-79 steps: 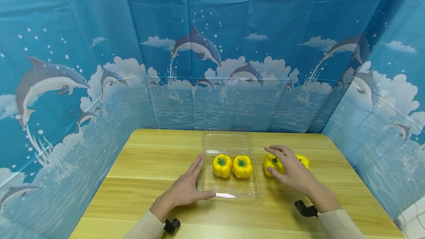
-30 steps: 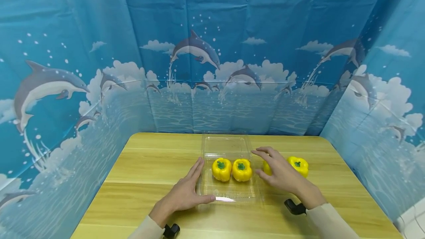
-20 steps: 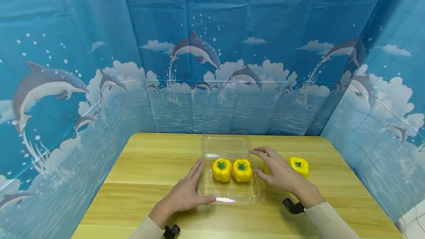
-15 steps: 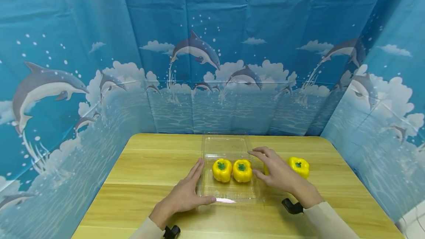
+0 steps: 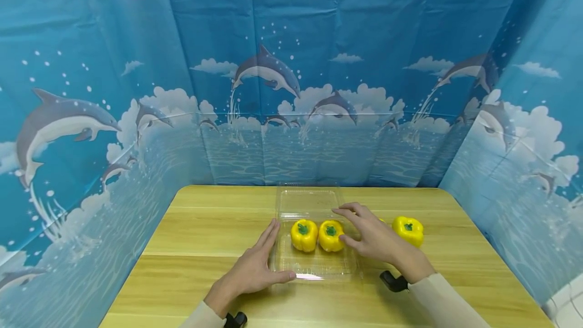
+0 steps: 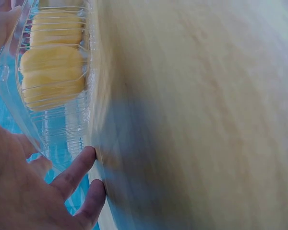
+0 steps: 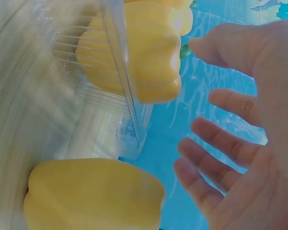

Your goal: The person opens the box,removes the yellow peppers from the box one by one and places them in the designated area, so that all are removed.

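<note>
Two yellow bell peppers, a left one (image 5: 303,236) and a right one (image 5: 330,240), stand side by side with green stems up in an open clear plastic clamshell container (image 5: 314,269). My left hand (image 5: 252,264) lies spread along the container's left side, thumb at its front left corner. Held over the container's right edge, my right hand (image 5: 371,234) has its thumb overlapping the right pepper in the head view. In the right wrist view its fingers (image 7: 225,141) are apart, with nothing between them. Another yellow bell pepper (image 7: 96,196) sits outside the container, mostly hidden behind that hand in the head view.
One more yellow bell pepper (image 5: 408,231) stands on the wooden table (image 5: 205,227), right of my right hand. The container's lid (image 5: 309,200) is folded back towards the rear edge. A blue dolphin-print curtain (image 5: 291,151) hangs behind and beside the table.
My right hand has moved left from the pepper outside the container to the container's right edge, carrying nothing. The left hand and the peppers stay where they were.
</note>
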Demonstrator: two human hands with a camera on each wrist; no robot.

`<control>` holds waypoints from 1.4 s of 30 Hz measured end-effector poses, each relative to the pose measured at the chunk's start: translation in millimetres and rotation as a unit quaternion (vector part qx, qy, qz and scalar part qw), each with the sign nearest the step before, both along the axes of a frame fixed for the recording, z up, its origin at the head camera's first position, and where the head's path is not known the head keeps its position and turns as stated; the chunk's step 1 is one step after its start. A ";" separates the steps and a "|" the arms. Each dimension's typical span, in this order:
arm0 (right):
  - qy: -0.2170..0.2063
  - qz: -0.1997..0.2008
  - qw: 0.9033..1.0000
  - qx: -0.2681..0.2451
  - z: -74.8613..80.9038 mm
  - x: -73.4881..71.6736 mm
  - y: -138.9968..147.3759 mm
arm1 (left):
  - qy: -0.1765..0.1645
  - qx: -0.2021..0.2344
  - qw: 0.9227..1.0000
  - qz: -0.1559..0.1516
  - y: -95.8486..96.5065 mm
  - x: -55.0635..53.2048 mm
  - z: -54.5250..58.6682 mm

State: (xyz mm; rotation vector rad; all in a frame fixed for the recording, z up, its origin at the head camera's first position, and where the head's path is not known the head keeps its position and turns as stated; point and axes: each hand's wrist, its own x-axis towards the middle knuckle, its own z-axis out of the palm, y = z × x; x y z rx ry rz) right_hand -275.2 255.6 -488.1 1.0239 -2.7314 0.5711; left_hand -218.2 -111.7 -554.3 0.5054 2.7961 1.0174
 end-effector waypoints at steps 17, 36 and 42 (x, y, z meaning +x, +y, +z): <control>-0.051 0.005 0.998 0.024 -0.4 -6.8 -13.9 | -0.004 -0.005 1.000 0.005 1.3 1.6 0.5; -0.081 0.022 0.995 0.046 -1.2 -7.7 -24.8 | -0.018 -0.012 1.000 0.008 1.6 3.4 1.9; -0.087 0.024 0.995 0.052 -1.3 -8.1 -28.5 | -0.018 -0.012 1.000 0.007 1.9 3.2 0.9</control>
